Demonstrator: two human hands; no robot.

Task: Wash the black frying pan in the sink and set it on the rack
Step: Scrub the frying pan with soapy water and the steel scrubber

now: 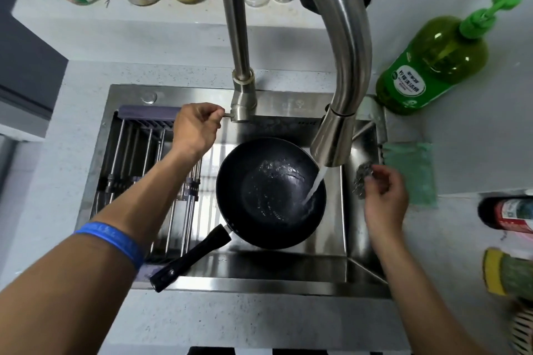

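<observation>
Two bare hands reach over a stainless steel sink [357, 265] set into a pale speckled bench [230, 323]. The left hand [196, 128], its forearm stretched forward and wearing a blue wristband [115, 242], has thumb and fingers pinched on the small metal lever [228, 115] at the base of the tall curved steel tap [350, 46]. The right hand [385, 199], wrist bent and fingers curled, clamps a wad of steel wool [362, 179] just above the basin's right side. Water [315, 184] streams from the spout into the round black frying pan [271, 192], which sits in the basin with its black handle [191, 258] pointing toward the near left rim. A metal-rod rack [138, 158] spans the sink's left part, beside the pan. A green pump bottle of dish soap [432, 60] stands on the bench at the far right corner, with a green cloth [409, 173] near it.
</observation>
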